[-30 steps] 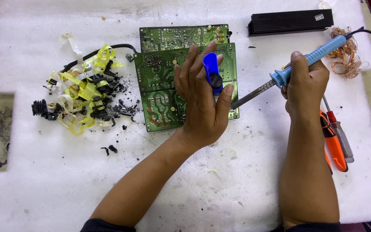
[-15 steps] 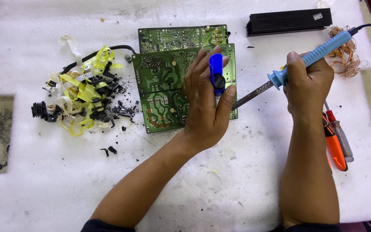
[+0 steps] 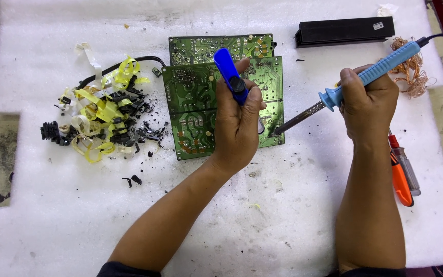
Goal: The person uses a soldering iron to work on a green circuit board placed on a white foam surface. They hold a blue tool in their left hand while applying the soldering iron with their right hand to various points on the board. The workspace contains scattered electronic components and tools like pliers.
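My left hand (image 3: 237, 131) grips the blue desoldering pump (image 3: 230, 76) over the green circuit board (image 3: 196, 110) on the white worktop (image 3: 283, 205). My right hand (image 3: 367, 100) clasps the soldering iron (image 3: 365, 77), tip at the board's lower right edge. I'd hold the tip steady on the joint and keep the pump nozzle just beside it.

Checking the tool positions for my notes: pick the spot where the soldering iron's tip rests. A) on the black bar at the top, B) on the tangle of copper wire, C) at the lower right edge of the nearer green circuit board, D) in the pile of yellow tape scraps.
C: the soldering iron, held in the right hand, slants down-left with its tip at the circuit board beside the left hand.
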